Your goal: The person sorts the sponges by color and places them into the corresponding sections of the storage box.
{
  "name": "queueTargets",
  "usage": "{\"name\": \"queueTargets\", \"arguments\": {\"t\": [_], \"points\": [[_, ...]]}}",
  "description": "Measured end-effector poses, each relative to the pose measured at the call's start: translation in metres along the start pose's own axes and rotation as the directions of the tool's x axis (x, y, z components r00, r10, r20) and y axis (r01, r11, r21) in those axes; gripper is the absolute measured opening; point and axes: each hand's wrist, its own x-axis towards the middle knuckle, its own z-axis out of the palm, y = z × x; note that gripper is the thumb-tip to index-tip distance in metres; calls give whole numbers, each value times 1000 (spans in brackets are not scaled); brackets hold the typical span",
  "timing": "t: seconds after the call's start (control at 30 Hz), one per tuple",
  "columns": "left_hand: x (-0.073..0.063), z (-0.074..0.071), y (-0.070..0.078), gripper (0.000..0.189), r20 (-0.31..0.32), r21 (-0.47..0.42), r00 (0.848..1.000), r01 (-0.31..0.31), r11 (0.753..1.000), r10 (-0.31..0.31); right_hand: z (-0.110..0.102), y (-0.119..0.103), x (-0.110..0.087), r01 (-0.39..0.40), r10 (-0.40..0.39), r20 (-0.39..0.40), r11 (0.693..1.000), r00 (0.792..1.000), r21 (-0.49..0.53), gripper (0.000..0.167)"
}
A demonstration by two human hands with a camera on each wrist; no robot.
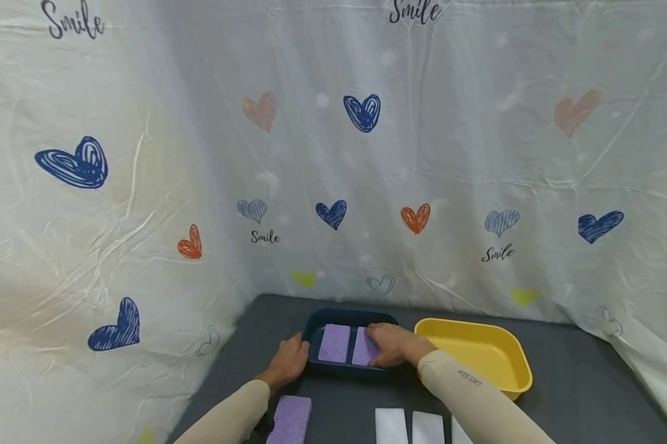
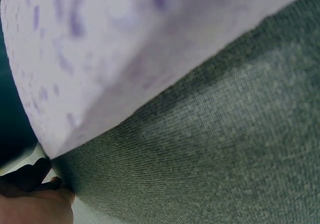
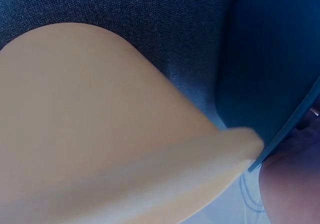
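Observation:
A dark blue tray stands at the back of the table with two purple speckled sponges in it. The left sponge lies flat and uncovered. My right hand reaches in and grips the other sponge between fingers and thumb, partly hiding it. At the tray's left end, my left hand holds the rim. A third purple sponge lies on the table below my left forearm, and it fills the upper left of the left wrist view.
A yellow tray stands right of the blue one, partly behind my right forearm. Several white blocks, one of them a white block, lie at the near edge. A curtain printed with hearts hangs behind the grey table.

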Motion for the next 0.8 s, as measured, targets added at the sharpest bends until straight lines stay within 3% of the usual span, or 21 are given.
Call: {"name": "queueTargets", "arguments": {"t": [0.8], "points": [[-2, 0, 4, 50, -2, 12, 1000, -9, 1000, 9, -16, 3, -16, -7, 11, -46, 997, 999, 80, 88]]}}
